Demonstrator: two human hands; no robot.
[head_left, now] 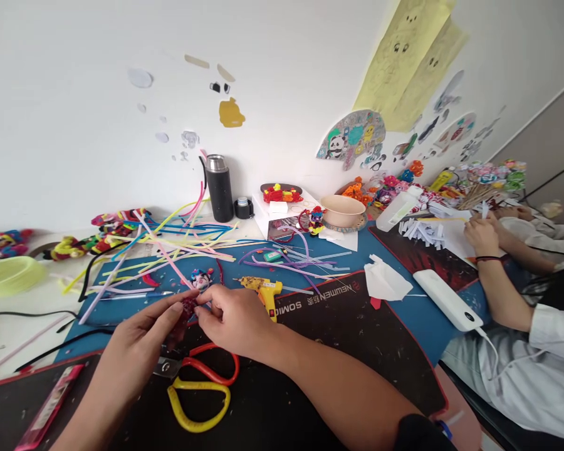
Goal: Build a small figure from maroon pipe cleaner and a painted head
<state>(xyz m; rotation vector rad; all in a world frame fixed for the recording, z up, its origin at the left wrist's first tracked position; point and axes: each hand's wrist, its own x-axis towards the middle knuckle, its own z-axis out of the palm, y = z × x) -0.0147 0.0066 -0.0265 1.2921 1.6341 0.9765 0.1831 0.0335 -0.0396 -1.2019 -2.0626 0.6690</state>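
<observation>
Both my hands meet above the dark mat, fingers pinched on a small dark red fuzzy piece (188, 308) that looks like bent pipe cleaner. My left hand (143, 341) grips it from the left, thumb on top. My right hand (237, 319) pinches its right side between thumb and fingertips. Just beyond the fingertips is a small white, blue and pink figure (201, 279); I cannot tell whether it touches the piece. Scissors (200, 382) with one red and one yellow handle lie below my hands, blades partly hidden. A yellow glue gun (263, 291) lies beyond my right hand.
Loose pipe cleaners (169, 250) spread across the blue mat. A black thermos (219, 188), a beige bowl (343, 210) and a white box (263, 216) stand along the wall. To the right are crumpled tissue (386, 279), a white power bank (446, 300) and another person's hand (482, 235).
</observation>
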